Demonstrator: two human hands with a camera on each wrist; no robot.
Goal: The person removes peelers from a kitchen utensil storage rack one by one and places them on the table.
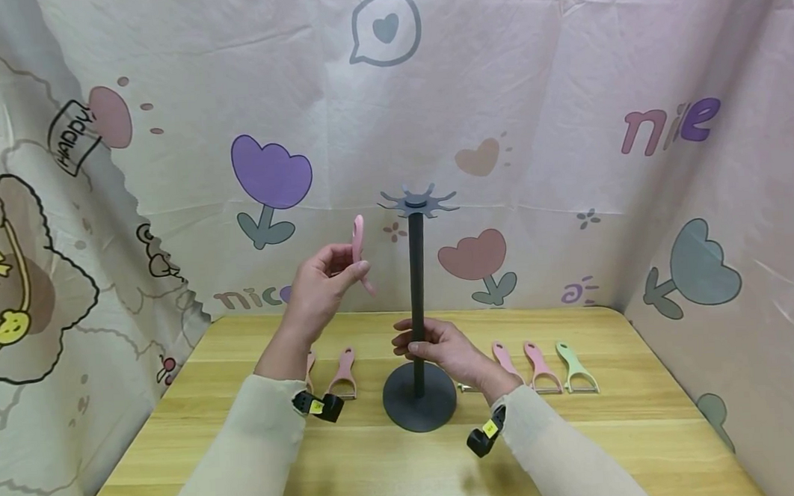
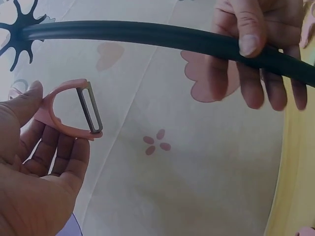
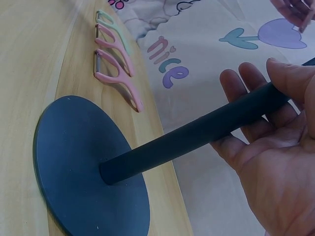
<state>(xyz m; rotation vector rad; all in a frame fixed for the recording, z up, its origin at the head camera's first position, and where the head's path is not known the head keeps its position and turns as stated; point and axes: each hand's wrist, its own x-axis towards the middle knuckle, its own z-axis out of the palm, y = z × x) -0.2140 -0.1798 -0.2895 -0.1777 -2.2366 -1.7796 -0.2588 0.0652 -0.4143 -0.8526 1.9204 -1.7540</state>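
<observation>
My left hand [image 1: 321, 289] pinches a pink Y-shaped peeler [image 2: 54, 110] between thumb and fingers, raised above the table to the left of a black stand. Its blade end points toward the post in the left wrist view. The stand has a round base [image 3: 83, 162] on the table, an upright post [image 1: 417, 277] and a top ring of hooks [image 1: 416, 202] with nothing hanging on it. My right hand [image 1: 452, 346] holds the post low down, thumb on the near side and fingers behind it.
Left of the base lie two pink peelers [image 3: 117, 78] and a green peeler [image 3: 112, 27], partly hidden by my left forearm in the head view. To the right are more pink peelers [image 1: 541, 368] and a green peeler [image 1: 577, 366]. A printed curtain [image 1: 535, 61] encloses the wooden table [image 1: 382, 473].
</observation>
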